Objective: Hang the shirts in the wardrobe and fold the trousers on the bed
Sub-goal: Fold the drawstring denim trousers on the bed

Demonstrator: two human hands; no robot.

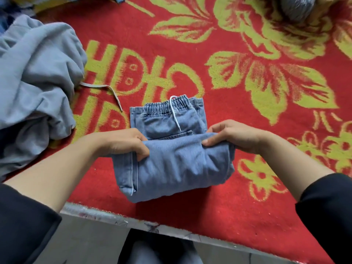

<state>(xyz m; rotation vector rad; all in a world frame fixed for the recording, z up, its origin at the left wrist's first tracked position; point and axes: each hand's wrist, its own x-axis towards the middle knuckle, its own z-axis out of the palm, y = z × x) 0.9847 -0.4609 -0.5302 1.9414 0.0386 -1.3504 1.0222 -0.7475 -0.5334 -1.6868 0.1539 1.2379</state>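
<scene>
A pair of light blue denim trousers (177, 164) lies partly folded on the red and yellow flowered bed cover (228, 103). The elastic waistband with a white drawstring points away from me. The folded leg section is lifted over the waist part. My left hand (125, 143) grips the left edge of that folded section, thumb on top. My right hand (236, 136) pinches its right upper corner. Both forearms reach in from the bottom of the view.
A crumpled grey-blue garment (36, 80) with a loose grey drawstring lies at the left on the bed. More clothes show at the top left and top right corners. The bed's near edge (133, 223) runs along the bottom, just in front of my legs.
</scene>
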